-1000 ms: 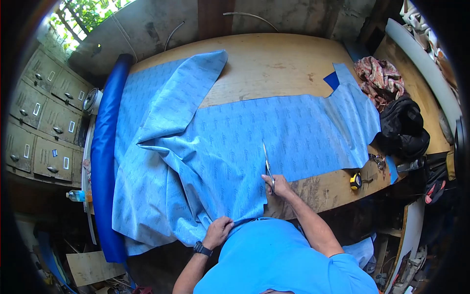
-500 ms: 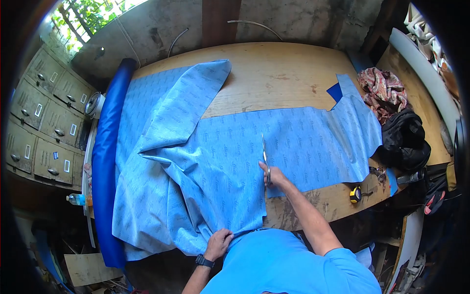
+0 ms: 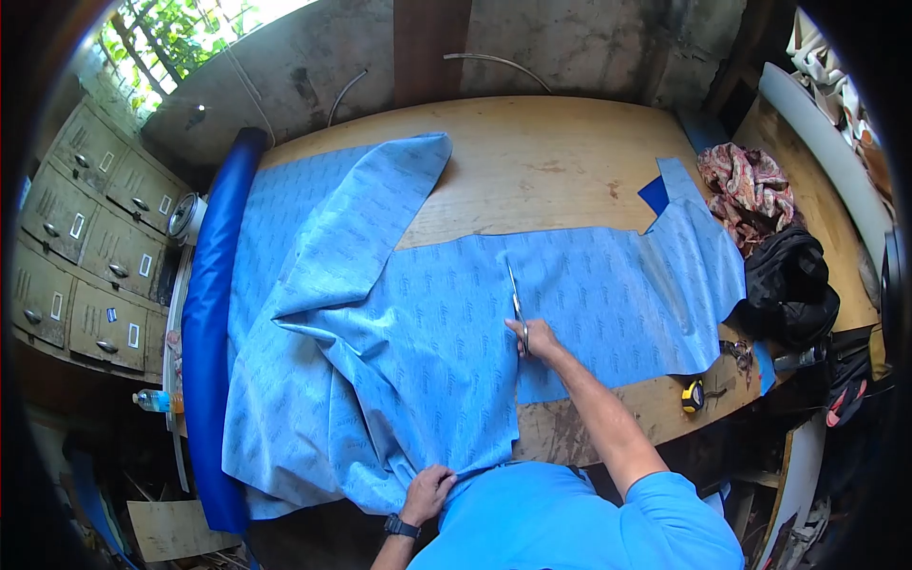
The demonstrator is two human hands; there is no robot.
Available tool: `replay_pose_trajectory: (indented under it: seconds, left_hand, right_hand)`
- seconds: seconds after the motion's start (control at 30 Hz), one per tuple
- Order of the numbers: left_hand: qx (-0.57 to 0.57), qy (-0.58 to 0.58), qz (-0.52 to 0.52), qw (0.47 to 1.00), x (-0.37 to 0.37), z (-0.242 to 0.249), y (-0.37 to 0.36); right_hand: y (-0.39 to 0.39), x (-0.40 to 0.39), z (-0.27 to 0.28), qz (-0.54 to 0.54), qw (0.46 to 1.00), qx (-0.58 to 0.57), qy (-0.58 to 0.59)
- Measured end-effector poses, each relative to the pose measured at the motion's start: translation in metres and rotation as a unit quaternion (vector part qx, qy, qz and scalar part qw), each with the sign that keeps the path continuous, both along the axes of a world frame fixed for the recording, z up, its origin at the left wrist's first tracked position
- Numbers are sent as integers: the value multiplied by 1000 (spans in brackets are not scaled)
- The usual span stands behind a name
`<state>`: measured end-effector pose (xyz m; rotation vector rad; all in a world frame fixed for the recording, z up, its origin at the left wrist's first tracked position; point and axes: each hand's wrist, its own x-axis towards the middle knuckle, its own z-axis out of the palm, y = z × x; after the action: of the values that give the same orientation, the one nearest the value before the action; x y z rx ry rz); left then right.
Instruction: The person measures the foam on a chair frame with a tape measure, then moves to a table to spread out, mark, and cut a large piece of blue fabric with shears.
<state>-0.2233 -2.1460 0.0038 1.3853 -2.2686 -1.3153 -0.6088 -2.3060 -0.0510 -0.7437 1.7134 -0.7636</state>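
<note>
I see my right hand closed on scissors, mid-frame, blades pointing up-frame. Left hand grips blue cloth edge, btm center, farther from the cut.

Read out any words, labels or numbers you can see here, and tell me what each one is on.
None can be read.
Blue fabric: repeated faint print all over, too small and blurred to read.
Drawer cabinet: white label cards on the drawer fronts, nothing legible.
Tape measure: no markings readable.
Bottle: label blurred.
Scissors in the right hand: no visible mark.
</note>
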Motion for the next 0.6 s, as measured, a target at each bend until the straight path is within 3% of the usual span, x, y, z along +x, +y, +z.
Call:
replay_pose_trajectory:
  seconds: [0.03, 0.17, 0.6]
  left_hand:
    - [4, -1, 5, 1000, -1, 1, 1]
    - [-1, -2, 14, 1000, -3, 0, 2]
    - [14, -3, 15, 1000, -3, 4, 1]
  right_hand:
    - [0, -1, -10, 8, 1000, 4, 17]
    - [-12, -2, 9, -20, 992, 77, -100]
    - [-20, 0, 13, -11, 999, -46, 14]
